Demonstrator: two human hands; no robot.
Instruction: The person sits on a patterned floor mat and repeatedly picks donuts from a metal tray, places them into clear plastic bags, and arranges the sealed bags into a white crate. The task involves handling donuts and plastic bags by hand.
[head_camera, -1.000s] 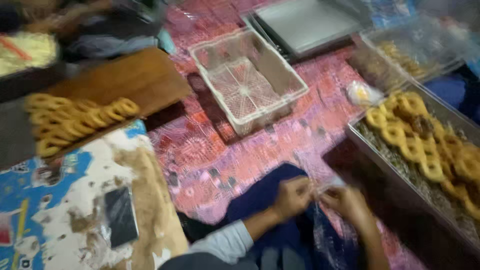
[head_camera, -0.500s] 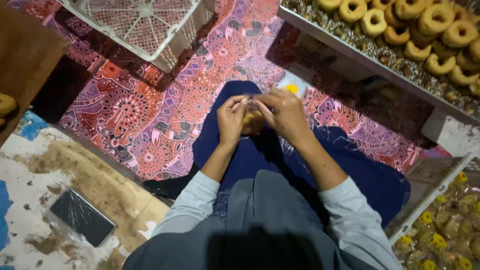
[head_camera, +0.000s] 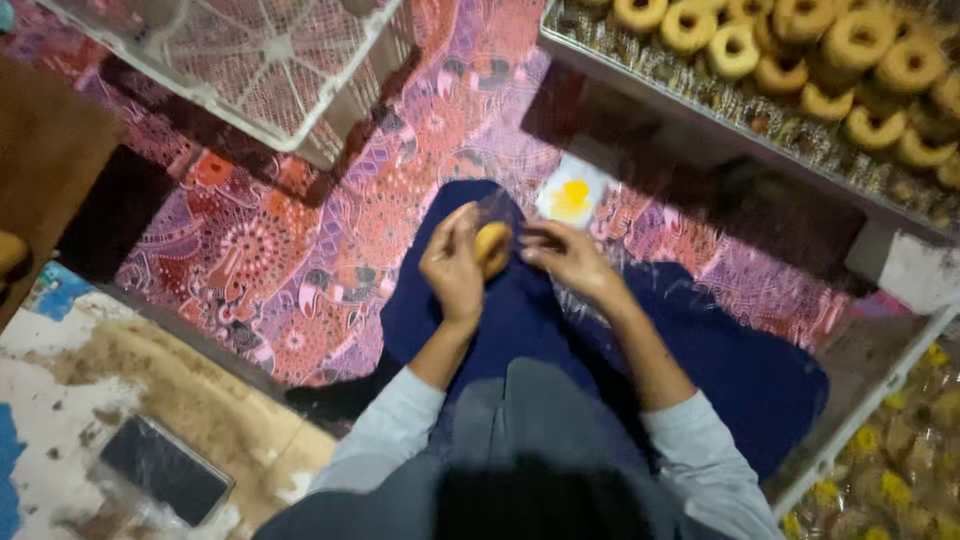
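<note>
My left hand (head_camera: 455, 268) holds a golden ring-shaped pastry (head_camera: 491, 245) inside a thin clear plastic bag (head_camera: 498, 212), over my lap in dark blue cloth (head_camera: 560, 330). My right hand (head_camera: 566, 258) pinches the edge of the same clear bag just to the right of the pastry. Both hands sit close together at the middle of the head view.
A metal tray (head_camera: 700, 125) of many ring pastries runs along the top right. A white wire basket (head_camera: 250, 70) stands top left on a patterned purple-red mat (head_camera: 300, 250). A small white-and-yellow packet (head_camera: 572, 197) lies beyond my hands. A dark phone (head_camera: 165, 468) lies lower left; wrapped pastries (head_camera: 890, 470) lower right.
The view has tilted down and closer onto my lap. My hands have drawn slightly apart, and the pastry in its bag now shows in the left hand.
</note>
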